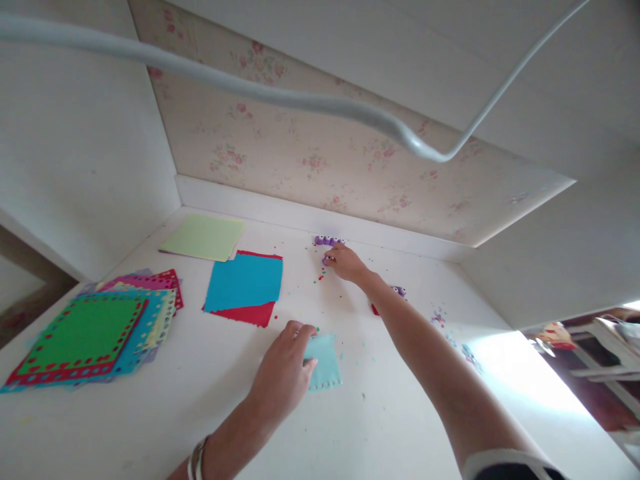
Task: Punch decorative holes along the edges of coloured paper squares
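My left hand (pixel 283 370) rests on the white desk (pixel 200 413), its fingers curled onto the left edge of a small light-blue paper piece (pixel 326 363) with punched holes along its bottom. My right hand (pixel 345 261) reaches far across the desk, its fingers drawn together by a purple paper punch (pixel 329 241) lying near the back wall. Whether the fingers grip the punch or only touch the desk beside it I cannot make out. Tiny coloured paper dots (pixel 320 275) lie scattered under that hand.
A stack of punched coloured sheets (pixel 87 333) topped with green lies at the left. A blue sheet over a red one (pixel 245 283) and a pale green sheet (pixel 204 237) lie mid-desk. Another purple punch (pixel 399 291) sits behind my right forearm. A white cable (pixel 250 87) hangs overhead.
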`<state>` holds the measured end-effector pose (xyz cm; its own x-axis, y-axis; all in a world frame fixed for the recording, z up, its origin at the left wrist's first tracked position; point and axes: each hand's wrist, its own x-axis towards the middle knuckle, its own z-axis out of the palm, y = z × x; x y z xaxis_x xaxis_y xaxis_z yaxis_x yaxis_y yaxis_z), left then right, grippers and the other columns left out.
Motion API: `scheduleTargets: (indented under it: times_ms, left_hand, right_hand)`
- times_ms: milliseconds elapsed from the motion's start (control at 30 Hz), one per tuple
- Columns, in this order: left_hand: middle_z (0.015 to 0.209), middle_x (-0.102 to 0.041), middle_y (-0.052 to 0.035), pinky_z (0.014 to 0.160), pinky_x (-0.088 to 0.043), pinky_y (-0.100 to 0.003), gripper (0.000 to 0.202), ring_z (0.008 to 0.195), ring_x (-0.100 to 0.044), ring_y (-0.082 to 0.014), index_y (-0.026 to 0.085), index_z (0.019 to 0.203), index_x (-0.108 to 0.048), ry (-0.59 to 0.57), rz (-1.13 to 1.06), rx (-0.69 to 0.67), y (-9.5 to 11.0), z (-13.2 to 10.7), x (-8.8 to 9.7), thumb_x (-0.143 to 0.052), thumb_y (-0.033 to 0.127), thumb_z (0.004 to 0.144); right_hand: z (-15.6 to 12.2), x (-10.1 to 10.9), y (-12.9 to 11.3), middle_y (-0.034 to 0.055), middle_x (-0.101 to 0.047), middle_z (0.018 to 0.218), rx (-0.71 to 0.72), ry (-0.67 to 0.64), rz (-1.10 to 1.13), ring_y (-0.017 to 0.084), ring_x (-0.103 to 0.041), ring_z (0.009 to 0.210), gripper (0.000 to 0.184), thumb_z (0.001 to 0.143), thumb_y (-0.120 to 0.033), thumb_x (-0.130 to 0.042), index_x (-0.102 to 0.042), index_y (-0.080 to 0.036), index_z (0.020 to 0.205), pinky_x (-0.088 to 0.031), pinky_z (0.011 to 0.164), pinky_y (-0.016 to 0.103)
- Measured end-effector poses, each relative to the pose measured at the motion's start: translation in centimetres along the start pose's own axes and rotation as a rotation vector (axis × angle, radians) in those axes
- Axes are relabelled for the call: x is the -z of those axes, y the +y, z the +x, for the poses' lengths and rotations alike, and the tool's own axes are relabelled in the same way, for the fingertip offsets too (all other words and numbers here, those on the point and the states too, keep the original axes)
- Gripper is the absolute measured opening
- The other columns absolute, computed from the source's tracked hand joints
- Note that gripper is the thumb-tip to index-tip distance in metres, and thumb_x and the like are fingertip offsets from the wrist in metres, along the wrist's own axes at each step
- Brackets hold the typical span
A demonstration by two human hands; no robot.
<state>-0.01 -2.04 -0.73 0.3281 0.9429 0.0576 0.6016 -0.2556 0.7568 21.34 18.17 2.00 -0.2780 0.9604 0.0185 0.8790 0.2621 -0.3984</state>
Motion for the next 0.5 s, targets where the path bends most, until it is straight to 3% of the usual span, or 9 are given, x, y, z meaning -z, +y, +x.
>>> scheduleTargets:
  times_ms: [100,200,300,400,500]
  left_hand:
    - [0.104,-0.068,-0.0034,0.087,-0.047,-0.034,0.039,0.097,-0.064,-0.0230,0.025,0.115,-0.058,-0.074,-0.217,0.125,0.0,0.7,0.5,-0.064,0.014,0.078]
    - [0.105,-0.070,-0.0030,0.085,-0.049,-0.032,0.039,0.098,-0.065,-0.0235,0.025,0.114,-0.059,-0.087,-0.411,0.180,0.0,1.2,1.0,-0.069,0.024,0.076]
    - [0.107,-0.070,-0.0031,0.085,-0.050,-0.030,0.036,0.096,-0.067,-0.0225,0.023,0.113,-0.061,-0.076,-0.523,0.174,0.2,1.4,1.2,-0.068,0.029,0.078]
    - [0.109,-0.071,-0.0039,0.084,-0.051,-0.030,0.034,0.098,-0.067,-0.0227,0.023,0.114,-0.061,-0.062,-0.556,0.167,0.5,1.2,1.1,-0.065,0.032,0.081]
    - [0.117,-0.069,-0.0050,0.088,-0.052,-0.031,0.040,0.103,-0.067,-0.0229,0.023,0.123,-0.058,-0.026,-0.540,0.157,0.7,1.0,1.0,-0.063,0.033,0.084]
  right_hand:
    - [-3.4,0.0,-0.1,0.0115,-0.069,0.108,-0.049,0.059,0.134,0.026,-0.062,0.108,0.010,0.088,-0.019,-0.062,-0.070,-0.018,0.093,-0.044,0.099,0.041]
    - [-8.4,-0.8,-0.9,0.0092,-0.070,0.104,-0.120,0.144,0.303,0.022,-0.068,0.094,0.025,0.098,-0.034,-0.047,-0.061,-0.021,0.114,-0.051,0.088,0.042]
    - [-14.2,-2.0,-2.0,0.0095,-0.068,0.107,-0.162,0.183,0.515,0.019,-0.070,0.088,0.038,0.100,-0.048,-0.036,-0.057,-0.022,0.118,-0.056,0.082,0.038]
    - [-19.3,-2.9,-3.2,0.0062,-0.068,0.110,-0.253,0.122,1.133,0.020,-0.067,0.099,0.032,0.084,-0.045,-0.070,-0.065,-0.024,0.108,-0.051,0.095,0.039]
    - [-22.3,-3.1,-3.8,0.0043,-0.068,0.117,-0.349,0.086,1.380,0.020,-0.064,0.106,0.029,0.075,-0.038,-0.081,-0.071,-0.025,0.099,-0.047,0.100,0.037]
